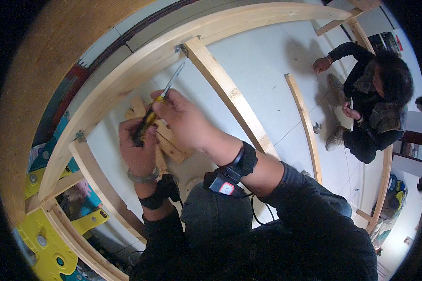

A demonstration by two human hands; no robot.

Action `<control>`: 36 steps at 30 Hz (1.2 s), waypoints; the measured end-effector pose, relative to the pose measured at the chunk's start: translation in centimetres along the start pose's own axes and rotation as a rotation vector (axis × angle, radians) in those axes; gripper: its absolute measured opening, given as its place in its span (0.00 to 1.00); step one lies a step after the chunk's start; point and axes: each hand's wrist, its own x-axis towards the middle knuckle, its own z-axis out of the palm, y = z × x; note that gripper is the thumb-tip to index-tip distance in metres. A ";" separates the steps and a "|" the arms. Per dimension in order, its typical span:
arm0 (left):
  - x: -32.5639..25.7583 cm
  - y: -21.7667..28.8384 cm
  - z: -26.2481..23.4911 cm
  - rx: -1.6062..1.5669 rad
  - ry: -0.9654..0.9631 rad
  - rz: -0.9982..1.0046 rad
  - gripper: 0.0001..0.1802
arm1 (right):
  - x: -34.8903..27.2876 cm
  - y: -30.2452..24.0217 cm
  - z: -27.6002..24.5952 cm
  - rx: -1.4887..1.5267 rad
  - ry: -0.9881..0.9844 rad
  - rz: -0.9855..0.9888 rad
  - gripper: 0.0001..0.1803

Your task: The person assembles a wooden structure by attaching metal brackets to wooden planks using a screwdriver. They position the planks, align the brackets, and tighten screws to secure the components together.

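Both of my hands are on a screwdriver (149, 119) with a yellow and black handle. Its metal shaft slants up and to the right, its tip a little below a small metal bracket (179, 48) in the picture. My left hand (138, 147) is closed round the butt of the handle. With bent fingers, my right hand (185, 119) pinches the handle near the shaft. The bracket sits in the corner between a long pale wooden rail (122, 68) and a wooden crosspiece (227, 91).
Wooden offcuts (171, 147) lie on the tiled floor behind my hands. A loose slat (305, 126) is on the right, near a crouching person (375, 103). More frame bars (103, 187) and a yellow plastic piece (49, 246) stand at the left.
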 end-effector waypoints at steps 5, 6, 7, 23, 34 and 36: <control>0.4 0.6 1.5 -0.354 -0.369 -0.093 0.24 | 0.3 -0.2 -2.4 0.256 0.118 0.173 0.16; 0.5 0.6 1.7 -0.435 -0.435 -0.148 0.25 | 0.2 -0.3 -2.8 0.236 0.150 0.178 0.16; 0.7 0.5 2.3 -0.463 -0.445 -0.215 0.28 | 0.2 -0.4 -3.2 0.233 0.179 0.178 0.16; 0.7 -0.1 3.8 -0.538 -0.580 -0.336 0.35 | -0.6 -0.8 -4.2 -0.014 0.231 0.109 0.13; 0.5 -0.3 3.8 -0.407 -0.548 -0.285 0.29 | -0.5 -0.2 -4.4 -0.042 0.234 0.090 0.15; 0.6 -0.5 3.6 -0.378 -0.521 -0.302 0.25 | -0.4 -0.2 -4.4 -0.005 0.257 0.090 0.15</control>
